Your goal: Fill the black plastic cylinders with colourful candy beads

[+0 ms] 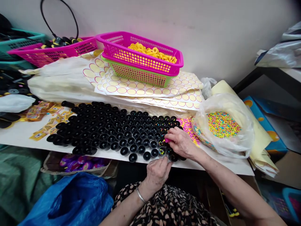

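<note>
Many small black cups (113, 131) stand packed together on a white board (23, 133). A few cups near the front right hold coloured beads (161, 151). My right hand (180, 143) hovers over those cups, its fingers pinched on a small pink thing (166, 140). My left hand (158, 172) rests at the board's front edge, fingers curled against the nearest cups; a metal bangle sits on its wrist. A clear plastic bag of coloured beads (221, 125) lies open just right of my right hand.
Stacked pink and green baskets (141, 59) with yellow rings sit at the back on sheets of round stickers (145, 89). Another pink basket (47, 51) and teal crates stand far left. A blue bag (72, 201) lies below left.
</note>
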`<control>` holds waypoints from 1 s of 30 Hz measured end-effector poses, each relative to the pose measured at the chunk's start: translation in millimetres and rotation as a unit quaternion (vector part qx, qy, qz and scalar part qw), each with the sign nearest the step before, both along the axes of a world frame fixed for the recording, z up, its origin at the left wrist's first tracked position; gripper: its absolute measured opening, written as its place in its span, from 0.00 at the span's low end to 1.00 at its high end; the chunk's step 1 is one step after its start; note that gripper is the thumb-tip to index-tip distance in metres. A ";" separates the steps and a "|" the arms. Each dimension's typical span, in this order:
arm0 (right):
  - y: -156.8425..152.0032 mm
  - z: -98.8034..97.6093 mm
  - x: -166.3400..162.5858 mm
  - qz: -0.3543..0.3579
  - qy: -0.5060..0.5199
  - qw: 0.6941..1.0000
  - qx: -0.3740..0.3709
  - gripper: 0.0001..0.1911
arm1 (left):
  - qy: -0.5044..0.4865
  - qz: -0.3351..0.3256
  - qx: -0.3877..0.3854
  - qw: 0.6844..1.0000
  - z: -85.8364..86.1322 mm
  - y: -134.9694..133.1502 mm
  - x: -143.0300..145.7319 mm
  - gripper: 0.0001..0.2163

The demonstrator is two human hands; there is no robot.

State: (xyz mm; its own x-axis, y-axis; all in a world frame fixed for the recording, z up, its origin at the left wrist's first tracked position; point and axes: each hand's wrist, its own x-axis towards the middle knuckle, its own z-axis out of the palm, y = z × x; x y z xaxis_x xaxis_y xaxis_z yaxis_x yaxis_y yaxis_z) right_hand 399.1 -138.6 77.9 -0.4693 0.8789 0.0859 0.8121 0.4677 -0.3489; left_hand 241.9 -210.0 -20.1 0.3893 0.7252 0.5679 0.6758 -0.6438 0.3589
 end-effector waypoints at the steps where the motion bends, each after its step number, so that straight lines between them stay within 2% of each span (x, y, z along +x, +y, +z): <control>1: 0.6 -1.0 2.1 -0.006 0.051 0.999 -0.018 0.09 | 0.000 0.000 0.000 1.000 -0.2 0.1 -0.1 0.07; 5: 4.4 -5.0 8.7 -0.034 0.247 0.961 -0.116 0.06 | -0.004 -0.001 0.003 1.000 -0.8 0.4 0.3 0.08; 7: 7.7 -7.8 11.7 -0.047 0.302 0.939 -0.154 0.04 | -0.005 0.000 0.005 1.000 -0.9 0.3 0.6 0.07; 9: 11.9 -11.1 14.4 -0.063 0.312 0.937 -0.145 0.05 | -0.006 0.003 0.007 1.000 -1.0 0.0 0.6 0.07; 13: 19.8 -13.3 14.9 -0.066 0.199 0.976 -0.049 0.08 | -0.005 0.003 0.010 1.000 -1.8 -0.8 0.0 0.08; 16: 21.6 -7.4 7.0 -0.045 0.117 0.992 -0.017 0.09 | -0.004 0.001 0.006 1.000 -2.2 -1.0 -0.3 0.07; 20: 21.4 2.5 -10.9 -0.005 -0.013 0.999 0.029 0.09 | -0.005 -0.001 0.001 1.000 -2.0 -0.3 0.0 0.06; 24: 24.9 5.3 -28.5 0.035 -0.142 0.986 0.074 0.06 | -0.004 0.000 0.008 1.000 -2.1 -0.4 0.0 0.07; 27: 26.3 8.2 -35.3 0.045 -0.167 0.981 0.089 0.05 | -0.003 0.002 0.006 1.000 -2.1 -0.8 -0.4 0.07; 30: 21.8 14.9 -23.5 0.016 -0.125 0.987 0.100 0.08 | -0.009 -0.004 0.006 1.000 -2.4 0.0 -1.0 0.07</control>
State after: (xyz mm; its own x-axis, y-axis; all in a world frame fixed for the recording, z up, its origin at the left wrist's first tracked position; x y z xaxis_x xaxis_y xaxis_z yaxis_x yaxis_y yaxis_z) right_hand 375.7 -116.8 92.8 -0.5244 0.8409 0.1337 0.8452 0.5331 -0.0386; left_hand 240.9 -210.0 -22.5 0.3850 0.7154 0.5830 0.6643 -0.6534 0.3630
